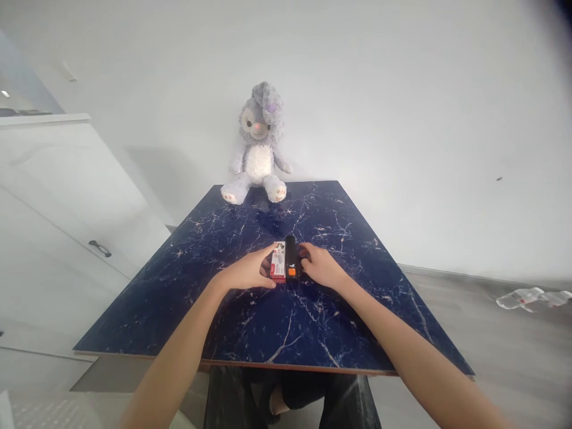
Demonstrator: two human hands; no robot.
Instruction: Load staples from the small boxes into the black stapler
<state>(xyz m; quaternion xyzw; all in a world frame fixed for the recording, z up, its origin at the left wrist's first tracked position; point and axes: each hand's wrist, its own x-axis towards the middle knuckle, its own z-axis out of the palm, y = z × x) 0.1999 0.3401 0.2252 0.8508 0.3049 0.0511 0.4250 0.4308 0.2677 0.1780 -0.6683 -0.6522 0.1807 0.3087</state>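
Left hand [248, 271] pinches the small box [277, 262]; right hand [319, 266] grips the black stapler [291, 258] beside it. Both look light, rigid; hold their long sides.

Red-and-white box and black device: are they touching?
Touching. The head view shows the box lying flush against the black device with no tabletop visible between them; the left hand and right hand press them from either side.

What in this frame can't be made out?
- Print on the small box, head view: too small to read.
- Black device: right hand covers its right side, so its type is unclear.
- Left hand: its fingertips hide the box's left face.
- Clear item on the floor: blurred at the right edge.
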